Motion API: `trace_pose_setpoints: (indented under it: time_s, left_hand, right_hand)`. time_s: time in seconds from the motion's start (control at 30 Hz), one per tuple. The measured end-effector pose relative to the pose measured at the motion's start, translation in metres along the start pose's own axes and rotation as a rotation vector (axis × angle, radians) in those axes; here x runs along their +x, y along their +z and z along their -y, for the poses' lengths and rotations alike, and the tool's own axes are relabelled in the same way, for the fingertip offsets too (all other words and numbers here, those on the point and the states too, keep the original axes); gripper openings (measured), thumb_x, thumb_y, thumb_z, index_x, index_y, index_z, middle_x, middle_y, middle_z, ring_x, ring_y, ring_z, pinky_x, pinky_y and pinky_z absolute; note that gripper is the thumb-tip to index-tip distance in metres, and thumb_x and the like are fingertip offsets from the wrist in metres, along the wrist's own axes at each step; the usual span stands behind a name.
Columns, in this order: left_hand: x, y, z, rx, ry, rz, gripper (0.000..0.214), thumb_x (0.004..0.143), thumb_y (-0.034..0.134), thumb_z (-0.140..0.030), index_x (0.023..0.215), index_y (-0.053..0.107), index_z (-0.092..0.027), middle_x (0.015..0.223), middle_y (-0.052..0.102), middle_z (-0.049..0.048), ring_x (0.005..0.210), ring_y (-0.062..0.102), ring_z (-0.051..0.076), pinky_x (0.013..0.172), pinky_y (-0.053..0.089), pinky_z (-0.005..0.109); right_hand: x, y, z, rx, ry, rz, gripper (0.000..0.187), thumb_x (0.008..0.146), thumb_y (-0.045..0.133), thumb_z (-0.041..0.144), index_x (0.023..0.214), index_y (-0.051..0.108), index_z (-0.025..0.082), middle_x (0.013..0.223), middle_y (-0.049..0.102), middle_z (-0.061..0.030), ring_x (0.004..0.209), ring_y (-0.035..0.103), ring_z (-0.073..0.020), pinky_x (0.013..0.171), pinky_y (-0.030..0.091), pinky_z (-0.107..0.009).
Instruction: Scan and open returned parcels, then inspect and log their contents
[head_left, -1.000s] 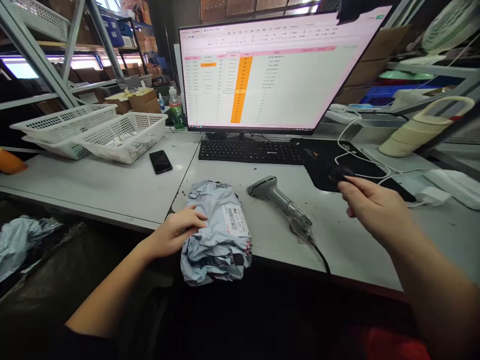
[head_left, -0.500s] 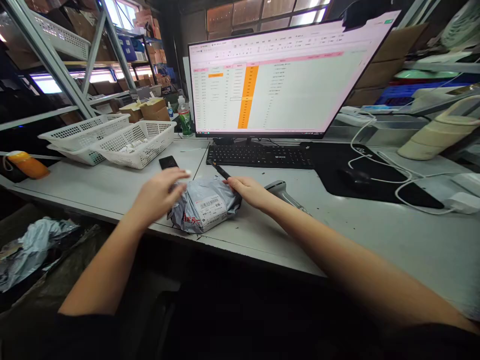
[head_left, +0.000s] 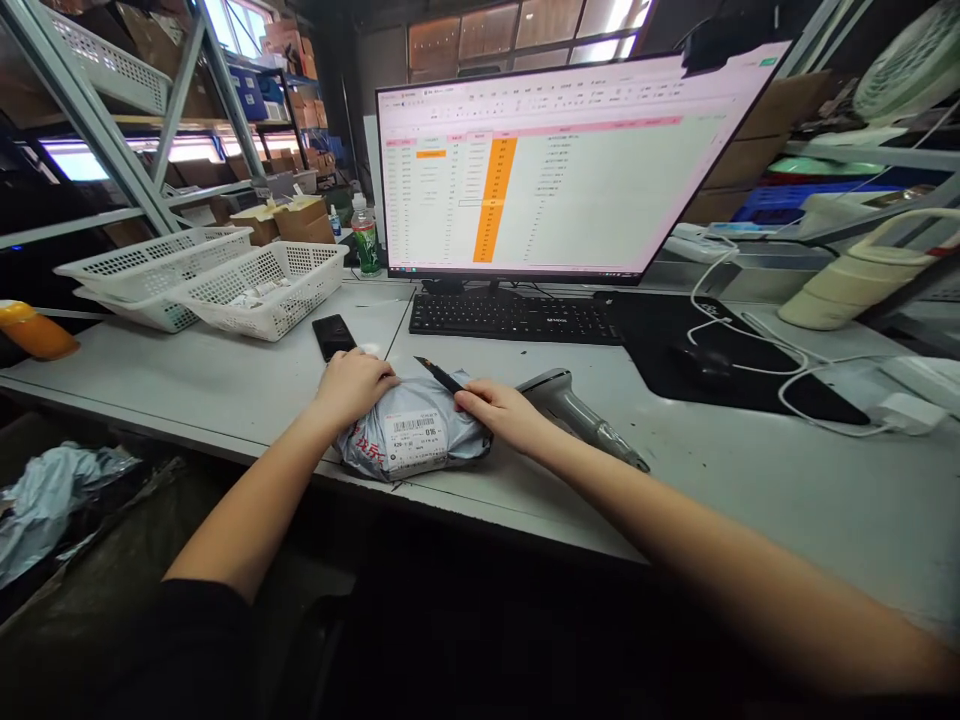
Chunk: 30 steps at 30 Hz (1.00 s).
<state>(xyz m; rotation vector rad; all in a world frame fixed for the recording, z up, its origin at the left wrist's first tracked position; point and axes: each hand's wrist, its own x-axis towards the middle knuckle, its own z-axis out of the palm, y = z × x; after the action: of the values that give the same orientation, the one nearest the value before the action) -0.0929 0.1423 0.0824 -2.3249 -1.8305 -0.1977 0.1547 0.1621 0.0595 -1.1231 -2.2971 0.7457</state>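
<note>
A grey plastic mailer parcel [head_left: 375, 445] with a white barcode label lies at the near edge of the desk. My left hand [head_left: 352, 385] rests on its upper left side, fingers curled over the plastic. In my right hand [head_left: 499, 410] is a slim black utility knife [head_left: 442, 375], its tip pointing up and left above the parcel's far edge. A dark phone [head_left: 334, 336] lies just beyond my left hand. Beside my right wrist lies a grey barcode scanner [head_left: 581, 412], partly covered by the hand.
A black keyboard [head_left: 517, 317] sits below a large monitor [head_left: 592, 200] showing a spreadsheet. White plastic baskets [head_left: 277, 318] stand at left, with a green-labelled bottle [head_left: 365, 240] behind. To the right are a mouse [head_left: 705, 365] on a black pad and white cables [head_left: 795, 375].
My left hand has come down from above onto the parcel's upper left side. The parcel has turned slightly, so its label sits more level. The knife stays in my right hand.
</note>
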Motion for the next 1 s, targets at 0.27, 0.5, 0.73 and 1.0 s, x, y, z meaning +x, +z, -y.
trace_pose_setpoints:
  time_s: [0.27, 0.5, 0.73, 1.0]
  left_hand:
    - [0.001, -0.004, -0.014, -0.072, -0.057, -0.156, 0.029, 0.102, 0.041, -0.03, 0.098, 0.067, -0.017, 0.103, 0.07, 0.0117, 0.099, 0.064, 0.029, 0.079, 0.041, 0.039]
    - [0.006, -0.006, -0.017, -0.192, -0.089, -0.07, 0.029, 0.104, 0.036, -0.031, 0.096, 0.061, -0.02, 0.097, 0.072, 0.0079, 0.091, 0.067, 0.025, 0.068, 0.038, 0.033]
    - [-0.005, -0.01, -0.031, -0.195, -0.068, -0.086, 0.028, 0.105, 0.034, -0.032, 0.097, 0.058, -0.021, 0.096, 0.072, 0.0073, 0.089, 0.068, 0.026, 0.066, 0.036, 0.033]
    - [-0.004, -0.004, -0.044, -0.319, 0.03, -0.136, 0.026, 0.104, 0.034, -0.031, 0.1, 0.057, -0.021, 0.089, 0.069, 0.0062, 0.085, 0.065, 0.025, 0.067, 0.035, 0.032]
  right_hand:
    - [-0.023, -0.03, 0.032, -0.622, -0.299, -0.152, 0.046, 0.095, 0.04, 0.011, 0.137, 0.056, 0.017, 0.109, 0.071, -0.0101, 0.094, 0.064, -0.0224, 0.071, 0.042, -0.03]
    - [-0.031, -0.039, 0.074, -1.047, -0.245, -0.072, 0.026, 0.1, 0.042, 0.018, 0.107, 0.067, 0.019, 0.084, 0.065, -0.0093, 0.067, 0.058, -0.0189, 0.054, 0.015, -0.032]
    - [-0.02, -0.045, 0.082, -1.145, -0.287, -0.019, 0.031, 0.096, 0.037, 0.006, 0.101, 0.066, 0.016, 0.088, 0.066, -0.0131, 0.076, 0.06, -0.0226, 0.057, 0.016, -0.032]
    - [-0.021, -0.085, 0.047, -1.26, -0.229, -0.016, 0.032, 0.094, 0.041, 0.005, 0.107, 0.067, 0.016, 0.087, 0.067, -0.0118, 0.072, 0.059, -0.0211, 0.057, 0.016, -0.031]
